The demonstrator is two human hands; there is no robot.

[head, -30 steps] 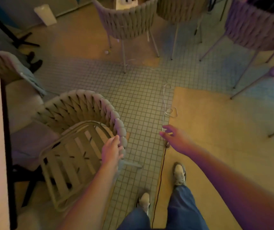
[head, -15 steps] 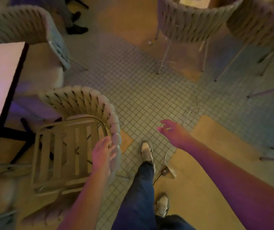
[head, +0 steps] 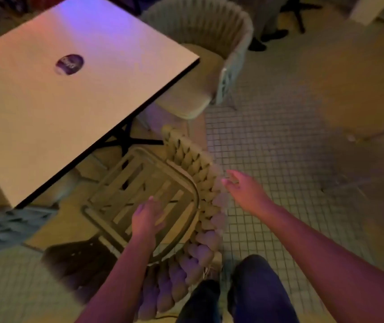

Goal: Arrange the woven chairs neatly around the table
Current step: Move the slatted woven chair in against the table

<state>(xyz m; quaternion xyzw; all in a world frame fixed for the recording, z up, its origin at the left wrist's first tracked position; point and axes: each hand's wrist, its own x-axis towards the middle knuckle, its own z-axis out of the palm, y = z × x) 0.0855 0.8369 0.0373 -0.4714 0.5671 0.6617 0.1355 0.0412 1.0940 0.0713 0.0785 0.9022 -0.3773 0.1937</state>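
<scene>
A woven chair point(head: 203, 206) with a slatted seat and a thick braided backrest stands right in front of me, beside the near corner of a square table point(head: 74, 94). My left hand point(head: 147, 217) hovers open over the slatted seat, fingers spread. My right hand point(head: 244, 188) is open with its fingertips at the outer side of the braided backrest. A second woven chair point(head: 209, 54) with a cushioned seat is tucked at the table's far right side.
The table carries a round dark sticker point(head: 69, 64) and has a black cross base point(head: 125, 138) underneath. A bluish woven chair part point(head: 7, 227) shows at the left edge. Tiled floor point(head: 279, 136) opens to the right. My legs point(head: 244, 292) stand just behind the chair.
I have turned left so the table fills the upper left. My left hand came off the backrest and is over the seat. My right hand swung in to the backrest's outer side.
</scene>
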